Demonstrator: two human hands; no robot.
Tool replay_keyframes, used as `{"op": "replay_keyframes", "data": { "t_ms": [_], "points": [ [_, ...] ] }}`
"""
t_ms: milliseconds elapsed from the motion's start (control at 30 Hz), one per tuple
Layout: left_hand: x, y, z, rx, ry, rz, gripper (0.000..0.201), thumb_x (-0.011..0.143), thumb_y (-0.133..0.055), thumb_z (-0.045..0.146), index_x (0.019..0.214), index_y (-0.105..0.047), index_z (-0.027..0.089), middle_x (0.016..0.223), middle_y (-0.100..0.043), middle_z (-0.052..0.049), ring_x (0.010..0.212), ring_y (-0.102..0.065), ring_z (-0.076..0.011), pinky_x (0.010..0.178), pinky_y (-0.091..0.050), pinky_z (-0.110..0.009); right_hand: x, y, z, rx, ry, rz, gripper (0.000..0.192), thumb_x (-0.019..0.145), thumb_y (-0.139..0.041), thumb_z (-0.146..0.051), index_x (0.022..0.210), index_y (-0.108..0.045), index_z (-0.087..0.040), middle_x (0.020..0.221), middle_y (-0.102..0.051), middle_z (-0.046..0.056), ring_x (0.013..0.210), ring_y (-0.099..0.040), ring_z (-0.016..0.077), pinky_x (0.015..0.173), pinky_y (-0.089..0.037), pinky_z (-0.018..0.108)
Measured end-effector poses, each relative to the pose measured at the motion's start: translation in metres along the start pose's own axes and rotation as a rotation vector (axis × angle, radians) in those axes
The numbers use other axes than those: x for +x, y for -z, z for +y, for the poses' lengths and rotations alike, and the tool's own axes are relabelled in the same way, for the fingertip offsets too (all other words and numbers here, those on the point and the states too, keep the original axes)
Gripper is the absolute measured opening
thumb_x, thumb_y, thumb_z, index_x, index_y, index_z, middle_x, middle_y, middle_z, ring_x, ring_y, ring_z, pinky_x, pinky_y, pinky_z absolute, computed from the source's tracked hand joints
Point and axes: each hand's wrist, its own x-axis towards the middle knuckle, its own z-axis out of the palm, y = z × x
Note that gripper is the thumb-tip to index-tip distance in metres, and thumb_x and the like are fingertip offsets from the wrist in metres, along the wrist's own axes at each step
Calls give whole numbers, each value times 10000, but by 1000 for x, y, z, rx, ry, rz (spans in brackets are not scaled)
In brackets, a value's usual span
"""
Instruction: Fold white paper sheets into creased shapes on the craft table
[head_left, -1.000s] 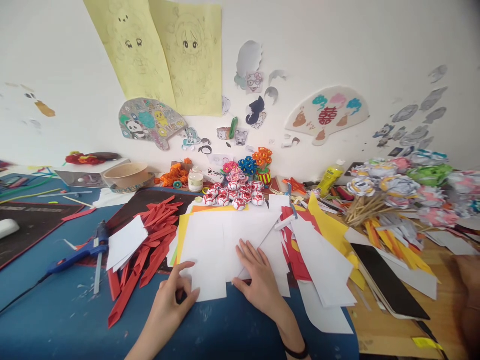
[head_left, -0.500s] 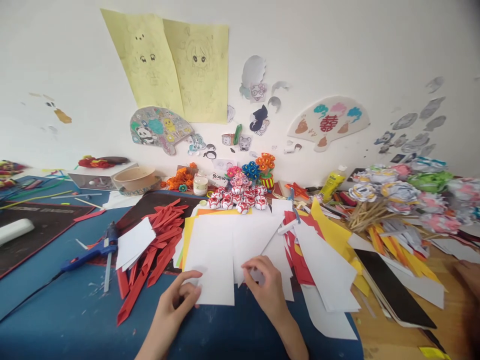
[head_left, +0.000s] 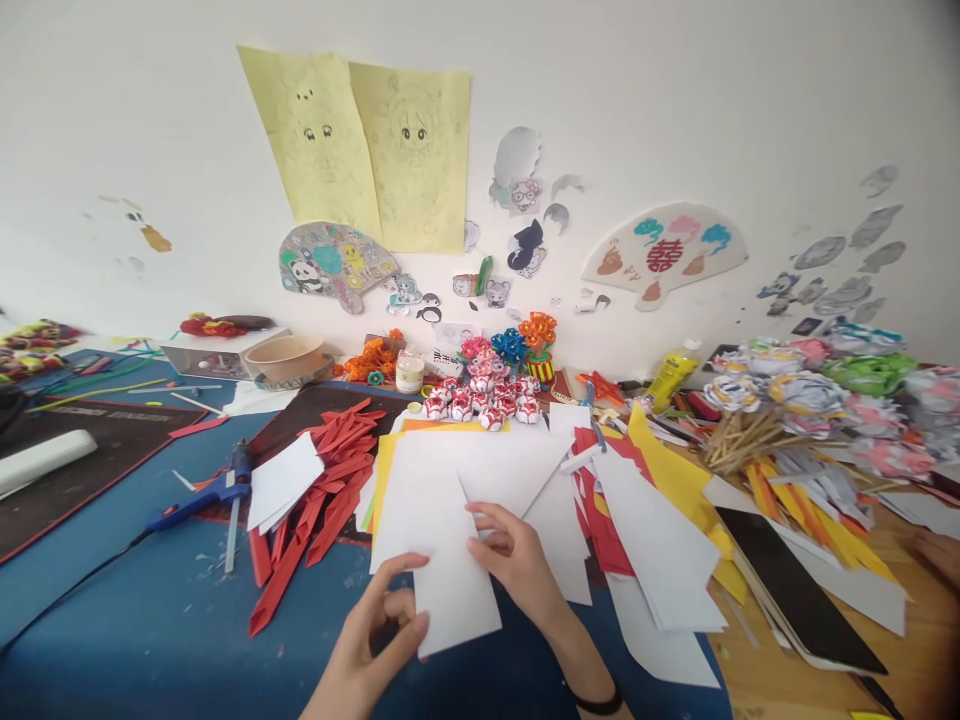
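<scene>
A white sheet of paper [head_left: 456, 598] is held between my two hands, slightly turned, over the front of the blue mat. My left hand [head_left: 382, 625] pinches its left edge near the lower corner, thumb and forefinger pressed together. Higher up, my right hand [head_left: 517, 565] grips the right edge with thumb and bent fingers. Behind it lies a stack of white sheets [head_left: 427, 455] with yellow and orange sheets under it. Left of the stack is a pile of folded red paper strips [head_left: 330, 470], with small white paper pieces [head_left: 285, 480] beside them.
A blue glue gun [head_left: 202, 497] lies at left. Red-and-white folded paper pieces [head_left: 491, 405] sit behind the stack. At right are white sheets [head_left: 660, 540], a black phone-like slab [head_left: 799, 590], paper flowers [head_left: 810, 385] and another person's hand [head_left: 937, 550]. A yellow bottle [head_left: 673, 375] stands behind.
Both hands have drawn the white sheet nearer and turned it, off the stack. My right hand has closed on its right edge. The whole view has shifted slightly.
</scene>
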Motion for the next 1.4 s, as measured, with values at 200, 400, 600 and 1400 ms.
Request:
{"op": "replay_keyframes", "data": {
  "t_ms": [200,400,600,1400],
  "points": [
    [20,1,-9,53,-33,18,792,843,-581,494,1459,-152,242,716,-557,27,610,-468,-115,602,-364,-241,15,8,-9,112,94,2,449,787,-621,-306,1229,-581,-238,1009,-606,43,642,-542,101,593,-462,228],
    [78,-2,21,-42,-73,83,731,789,-623,497,1387,-333,192,865,-605,-32,695,-515,-129,615,-400,-238,48,30,-27,210,148,-108,543,780,-643,-283,1305,-504,-272,941,-622,17,688,-550,117,610,-450,228],
    [149,6,24,277,-233,163,308,807,-581,451,715,-520,163,560,-407,51,532,-372,-90,496,-254,-204,85,40,-7,177,185,20,471,806,-635,-350,1255,-549,-235,851,-652,21,641,-567,132,561,-429,244],
    [173,-41,-5,1152,-734,-194,329,916,-498,355,1208,-538,208,1285,-583,-92,1152,-509,-264,946,-339,-432,-35,162,21,-706,-122,1003,477,764,-415,-295,1144,-673,-168,861,-670,107,685,-568,239,665,-431,372]
  ]
}}
